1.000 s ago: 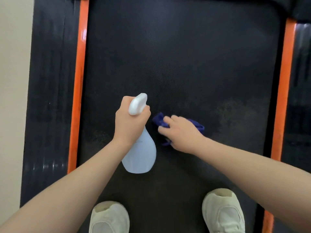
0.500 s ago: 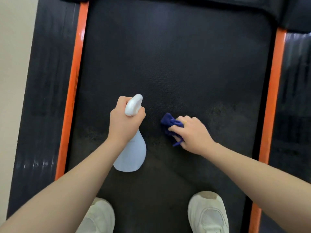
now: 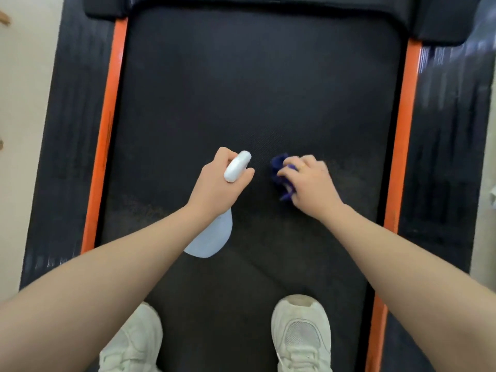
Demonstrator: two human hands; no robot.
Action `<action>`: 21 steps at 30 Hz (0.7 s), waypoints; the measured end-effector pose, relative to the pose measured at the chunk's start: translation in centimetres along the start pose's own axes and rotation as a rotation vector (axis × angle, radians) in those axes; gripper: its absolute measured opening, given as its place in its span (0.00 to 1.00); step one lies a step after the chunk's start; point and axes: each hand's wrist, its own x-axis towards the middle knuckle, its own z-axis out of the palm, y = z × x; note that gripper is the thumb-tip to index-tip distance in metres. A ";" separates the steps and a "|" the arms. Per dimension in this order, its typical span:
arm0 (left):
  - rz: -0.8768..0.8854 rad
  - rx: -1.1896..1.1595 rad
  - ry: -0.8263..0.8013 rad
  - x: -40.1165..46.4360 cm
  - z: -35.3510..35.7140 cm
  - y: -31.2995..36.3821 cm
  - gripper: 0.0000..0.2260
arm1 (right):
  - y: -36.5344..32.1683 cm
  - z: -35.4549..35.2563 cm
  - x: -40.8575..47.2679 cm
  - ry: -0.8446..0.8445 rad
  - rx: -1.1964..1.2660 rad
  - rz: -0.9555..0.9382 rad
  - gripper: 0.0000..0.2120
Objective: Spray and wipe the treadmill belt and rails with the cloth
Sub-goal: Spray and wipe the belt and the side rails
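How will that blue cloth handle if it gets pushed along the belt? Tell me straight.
The blue cloth is probably floppy: it sits bunched and creased under the right hand. It looks light, a small wad that one hand covers. Pushed across the textured belt, it would likely drag and crumple rather than glide, so firm pressure seems wise.

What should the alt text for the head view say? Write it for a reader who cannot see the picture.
Seen from above, a person stands on a black treadmill belt, the left hand gripping a pale translucent plastic spray bottle and the right hand holding a bunched dark blue cloth against the belt. Orange strips edge the belt, and two white sneakers show at the bottom.
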 end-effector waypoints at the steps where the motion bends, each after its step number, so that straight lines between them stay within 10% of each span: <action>1: -0.004 -0.002 -0.001 0.2 0.2 0.4 0.11 | 1.3 -0.8 1.8 0.068 -0.033 0.180 0.09; 4: 0.012 -0.026 0.027 0.8 0.6 1.4 0.10 | 3.7 -2.2 3.7 0.103 -0.087 0.486 0.10; 11: 0.019 -0.051 -0.015 1.4 2.7 3.3 0.09 | 0.5 -0.7 -4.6 -0.048 -0.014 -0.099 0.15; 17: 0.048 0.024 -0.089 1.1 4.3 3.8 0.09 | 3.6 -1.2 0.2 0.248 -0.063 0.428 0.11; 21: 0.073 -0.060 -0.053 0.7 4.3 4.9 0.08 | 1.5 -0.2 -5.8 0.189 -0.141 0.314 0.17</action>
